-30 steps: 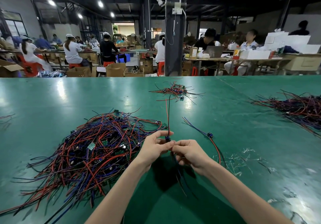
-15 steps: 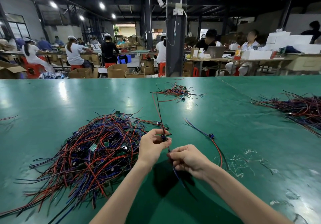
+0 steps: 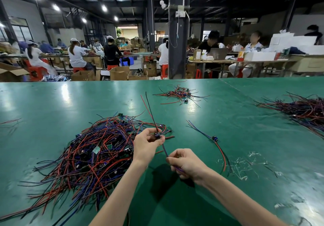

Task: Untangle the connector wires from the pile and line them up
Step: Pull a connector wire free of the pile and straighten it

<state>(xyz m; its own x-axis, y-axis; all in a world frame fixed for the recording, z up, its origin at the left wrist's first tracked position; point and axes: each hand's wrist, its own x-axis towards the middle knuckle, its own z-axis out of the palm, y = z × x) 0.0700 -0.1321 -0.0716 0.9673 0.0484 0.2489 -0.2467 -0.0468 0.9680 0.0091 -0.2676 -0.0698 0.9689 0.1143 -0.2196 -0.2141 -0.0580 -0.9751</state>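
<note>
A big tangled pile of red, blue and black connector wires (image 3: 91,155) lies on the green table (image 3: 219,129), left of my hands. My left hand (image 3: 146,145) pinches the small dark connector (image 3: 157,135) of one wire; its red and black leads (image 3: 149,108) stick up and away from me. My right hand (image 3: 185,163) grips that wire's blue and black leads (image 3: 165,151) below the connector. A single separated connector wire (image 3: 214,139) lies on the table to the right of my hands.
A small wire bundle (image 3: 178,94) sits at the far middle of the table, and another large heap (image 3: 301,110) lies at the right edge. Bits of clear plastic scrap (image 3: 245,164) litter the surface near the single wire. People work at benches beyond the table.
My left hand has moved left and away from my right hand with the connector, drawing the wire taut between them. The upper leads now tilt to the left.
</note>
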